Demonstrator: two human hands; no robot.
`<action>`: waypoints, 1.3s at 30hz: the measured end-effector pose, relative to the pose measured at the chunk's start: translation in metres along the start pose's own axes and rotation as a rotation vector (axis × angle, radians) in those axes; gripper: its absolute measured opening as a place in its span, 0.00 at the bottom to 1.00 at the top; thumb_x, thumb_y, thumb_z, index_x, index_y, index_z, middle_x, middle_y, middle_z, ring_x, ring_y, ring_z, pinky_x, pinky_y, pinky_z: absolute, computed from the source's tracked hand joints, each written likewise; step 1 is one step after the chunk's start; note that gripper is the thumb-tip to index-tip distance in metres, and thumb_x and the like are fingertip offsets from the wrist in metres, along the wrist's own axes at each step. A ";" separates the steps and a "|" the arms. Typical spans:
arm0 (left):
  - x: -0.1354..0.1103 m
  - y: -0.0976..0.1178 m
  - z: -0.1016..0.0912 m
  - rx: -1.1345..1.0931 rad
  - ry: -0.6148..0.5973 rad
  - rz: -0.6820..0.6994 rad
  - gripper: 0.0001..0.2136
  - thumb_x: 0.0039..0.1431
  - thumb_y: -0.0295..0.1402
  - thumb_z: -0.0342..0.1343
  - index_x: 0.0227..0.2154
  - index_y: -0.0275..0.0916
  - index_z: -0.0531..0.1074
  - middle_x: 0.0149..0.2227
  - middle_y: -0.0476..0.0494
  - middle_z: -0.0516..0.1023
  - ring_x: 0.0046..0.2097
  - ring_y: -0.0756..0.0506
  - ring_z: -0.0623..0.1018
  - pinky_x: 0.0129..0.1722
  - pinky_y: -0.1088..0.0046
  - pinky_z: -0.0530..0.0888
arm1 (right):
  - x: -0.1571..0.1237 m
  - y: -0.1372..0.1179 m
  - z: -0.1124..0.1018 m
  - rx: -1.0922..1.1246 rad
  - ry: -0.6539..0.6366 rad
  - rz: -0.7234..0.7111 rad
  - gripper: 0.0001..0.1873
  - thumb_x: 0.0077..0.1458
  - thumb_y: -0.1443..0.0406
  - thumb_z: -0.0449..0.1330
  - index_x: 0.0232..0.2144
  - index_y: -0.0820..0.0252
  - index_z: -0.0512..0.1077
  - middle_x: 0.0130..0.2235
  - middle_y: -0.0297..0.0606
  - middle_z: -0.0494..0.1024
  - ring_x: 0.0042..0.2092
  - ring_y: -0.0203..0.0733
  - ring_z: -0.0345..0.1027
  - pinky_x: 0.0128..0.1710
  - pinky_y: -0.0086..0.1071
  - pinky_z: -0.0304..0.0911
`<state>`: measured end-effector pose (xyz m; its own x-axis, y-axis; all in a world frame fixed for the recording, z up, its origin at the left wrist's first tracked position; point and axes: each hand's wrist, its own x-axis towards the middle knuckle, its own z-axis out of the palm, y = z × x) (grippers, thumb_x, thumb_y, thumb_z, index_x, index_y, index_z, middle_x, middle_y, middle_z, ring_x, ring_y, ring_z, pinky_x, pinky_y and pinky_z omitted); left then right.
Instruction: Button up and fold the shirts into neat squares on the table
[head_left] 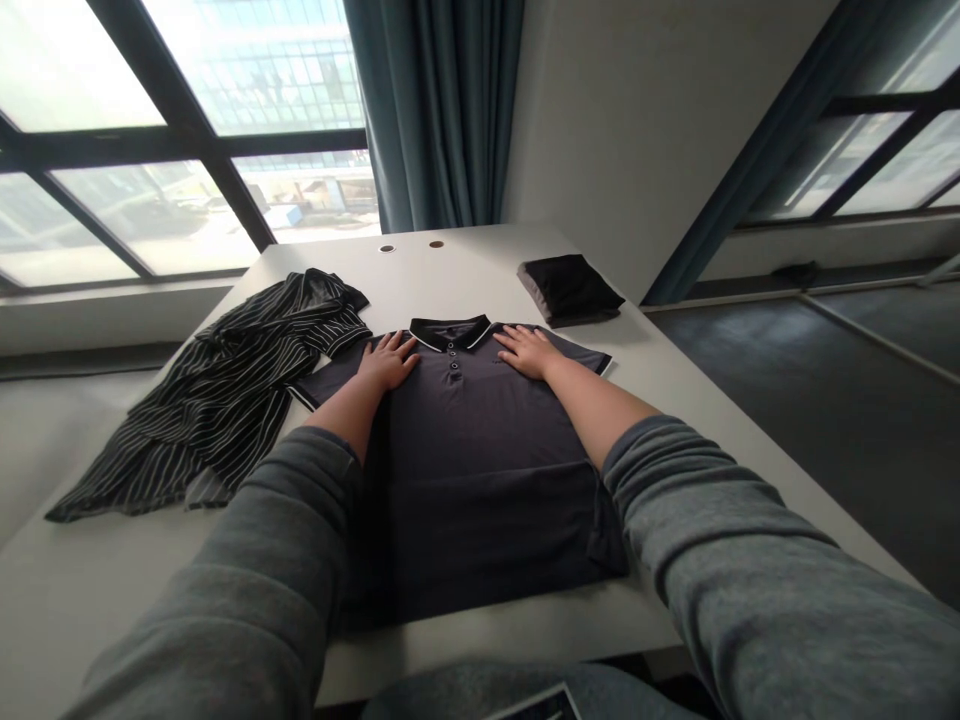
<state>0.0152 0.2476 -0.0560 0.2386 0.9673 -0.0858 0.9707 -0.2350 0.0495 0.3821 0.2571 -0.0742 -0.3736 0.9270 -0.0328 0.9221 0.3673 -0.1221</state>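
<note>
Left hand (388, 362) and right hand (525, 352) both open, palms flat on dark polo shirt (465, 500).

No text, label, brand or number can be read on the dark polo shirt (465, 480) or elsewhere.
</note>
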 end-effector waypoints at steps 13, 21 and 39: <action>-0.276 0.012 -0.032 -0.154 0.074 0.525 0.19 0.71 0.46 0.51 0.60 0.50 0.73 0.65 0.42 0.71 0.65 0.37 0.70 0.65 0.54 0.67 | -0.259 -0.071 -0.044 0.357 0.182 -0.521 0.15 0.68 0.59 0.59 0.52 0.54 0.78 0.53 0.46 0.79 0.55 0.48 0.74 0.59 0.45 0.69; -0.397 0.002 0.008 -0.194 0.008 0.248 0.13 0.70 0.43 0.50 0.45 0.51 0.79 0.48 0.41 0.81 0.48 0.39 0.80 0.52 0.57 0.76 | -0.366 -0.089 -0.004 0.316 0.293 -0.275 0.11 0.67 0.61 0.58 0.47 0.49 0.80 0.46 0.45 0.82 0.49 0.53 0.76 0.53 0.51 0.70; -0.449 0.022 -0.005 -0.270 -0.122 0.278 0.09 0.69 0.36 0.49 0.35 0.46 0.73 0.40 0.43 0.79 0.41 0.43 0.79 0.42 0.66 0.74 | -0.407 -0.112 -0.025 0.284 0.142 -0.434 0.08 0.66 0.66 0.57 0.38 0.55 0.76 0.36 0.39 0.81 0.39 0.44 0.75 0.48 0.42 0.67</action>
<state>-0.0709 -0.1911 -0.0114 0.5083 0.8482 -0.1490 0.8305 -0.4371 0.3453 0.4339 -0.1594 -0.0224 -0.6790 0.7027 0.2125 0.6145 0.7025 -0.3592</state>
